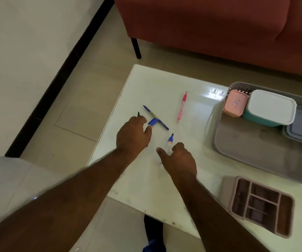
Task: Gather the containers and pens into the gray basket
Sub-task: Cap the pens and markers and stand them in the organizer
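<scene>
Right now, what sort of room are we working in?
Most likely a home living room: a low white table stands on a tiled floor right by a red upholstered sofa, with household storage containers sitting in a gray basket.

Two bare forearms reached in from the bottom edge, without sleeves, watch or rings. The left hand (133,134) and right hand (180,160) wore no gloves. Blue clothing (154,246) showed below.

A divided pink tray (261,206) is lying at the white worktop's (164,84) near right corner; a red sofa (210,20) is standing beyond on the tiled floor (95,73).
</scene>
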The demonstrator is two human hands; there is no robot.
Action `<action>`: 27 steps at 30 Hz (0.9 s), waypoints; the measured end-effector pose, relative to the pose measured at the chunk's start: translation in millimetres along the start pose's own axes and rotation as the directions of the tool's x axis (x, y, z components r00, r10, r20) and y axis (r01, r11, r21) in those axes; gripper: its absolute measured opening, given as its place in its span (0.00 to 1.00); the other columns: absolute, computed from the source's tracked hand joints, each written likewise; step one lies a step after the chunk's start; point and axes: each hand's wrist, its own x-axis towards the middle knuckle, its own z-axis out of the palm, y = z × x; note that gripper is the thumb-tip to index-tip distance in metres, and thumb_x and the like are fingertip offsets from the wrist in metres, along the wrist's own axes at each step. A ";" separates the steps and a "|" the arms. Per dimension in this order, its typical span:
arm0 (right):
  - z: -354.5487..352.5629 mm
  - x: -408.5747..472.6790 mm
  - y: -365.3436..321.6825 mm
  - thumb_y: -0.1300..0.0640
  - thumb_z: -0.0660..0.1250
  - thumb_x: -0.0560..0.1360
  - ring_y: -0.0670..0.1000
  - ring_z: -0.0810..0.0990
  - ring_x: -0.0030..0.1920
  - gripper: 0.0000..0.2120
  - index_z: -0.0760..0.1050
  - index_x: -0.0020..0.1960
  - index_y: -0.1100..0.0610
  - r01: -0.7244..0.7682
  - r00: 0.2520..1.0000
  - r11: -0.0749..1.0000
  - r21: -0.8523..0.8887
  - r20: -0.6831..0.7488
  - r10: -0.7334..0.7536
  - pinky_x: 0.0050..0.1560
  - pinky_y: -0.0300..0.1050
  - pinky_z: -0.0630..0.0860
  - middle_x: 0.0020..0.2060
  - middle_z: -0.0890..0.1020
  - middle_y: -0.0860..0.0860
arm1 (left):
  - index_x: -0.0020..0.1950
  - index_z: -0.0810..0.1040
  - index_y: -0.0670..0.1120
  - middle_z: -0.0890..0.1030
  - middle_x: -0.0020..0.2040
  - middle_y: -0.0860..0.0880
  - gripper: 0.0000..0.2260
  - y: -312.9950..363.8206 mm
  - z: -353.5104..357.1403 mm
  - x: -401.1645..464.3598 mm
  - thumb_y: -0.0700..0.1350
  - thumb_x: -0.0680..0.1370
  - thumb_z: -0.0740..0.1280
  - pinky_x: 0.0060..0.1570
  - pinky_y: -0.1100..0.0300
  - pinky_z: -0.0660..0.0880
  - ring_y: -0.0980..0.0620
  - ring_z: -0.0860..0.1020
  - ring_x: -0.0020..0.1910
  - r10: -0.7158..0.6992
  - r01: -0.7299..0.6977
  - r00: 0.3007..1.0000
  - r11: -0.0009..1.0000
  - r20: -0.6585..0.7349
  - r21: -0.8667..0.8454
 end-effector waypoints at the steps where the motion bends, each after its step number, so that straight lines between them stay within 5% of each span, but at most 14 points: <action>1: 2.2 6.2 -5.2 0.31 0.64 0.73 0.51 0.80 0.52 0.33 0.68 0.66 0.55 -0.026 1.000 0.999 -0.019 0.005 0.026 0.42 0.43 0.71 0.55 0.80 0.50 | 0.64 0.75 0.47 0.79 0.59 0.48 0.18 1.4 -0.2 9.1 0.55 0.79 0.65 0.50 0.56 0.78 0.48 0.80 0.54 0.010 -0.011 0.999 1.000 0.033 0.029; 10: 7.8 18.1 -6.2 0.48 0.66 0.75 0.47 0.75 0.39 0.13 0.71 0.54 0.55 -0.068 0.998 0.998 0.015 -0.005 0.068 0.36 0.40 0.69 0.41 0.76 0.48 | 0.69 0.70 0.47 0.76 0.64 0.47 0.22 13.5 13.1 50.7 0.57 0.79 0.65 0.53 0.55 0.77 0.47 0.79 0.57 0.013 -0.065 0.972 0.975 0.237 0.214; 20: -6.7 -7.4 12.4 0.49 0.65 0.77 0.46 0.73 0.34 0.09 0.71 0.50 0.54 -0.038 0.999 0.975 0.221 0.038 0.031 0.32 0.39 0.67 0.38 0.77 0.48 | 0.65 0.72 0.46 0.78 0.57 0.45 0.16 19.9 21.9 44.7 0.52 0.81 0.63 0.51 0.53 0.78 0.46 0.80 0.52 0.000 -0.062 0.969 0.968 0.247 0.243; 24: -20.6 -28.3 20.1 0.49 0.65 0.76 0.50 0.77 0.35 0.08 0.69 0.45 0.52 0.056 0.998 0.950 0.309 -0.035 -0.048 0.33 0.43 0.72 0.37 0.79 0.49 | 0.68 0.72 0.50 0.79 0.51 0.50 0.15 37.4 1.0 29.0 0.49 0.82 0.60 0.50 0.55 0.77 0.49 0.79 0.49 -0.100 0.125 0.982 0.979 0.160 -0.160; 27: -27.9 -43.1 24.6 0.47 0.65 0.76 0.52 0.82 0.36 0.08 0.70 0.45 0.50 0.151 0.988 0.907 0.392 -0.083 -0.129 0.39 0.50 0.80 0.37 0.81 0.48 | 0.63 0.78 0.48 0.82 0.47 0.48 0.11 57.4 -17.3 12.8 0.45 0.82 0.62 0.41 0.57 0.78 0.52 0.77 0.40 -0.255 0.422 0.906 0.628 0.339 -0.654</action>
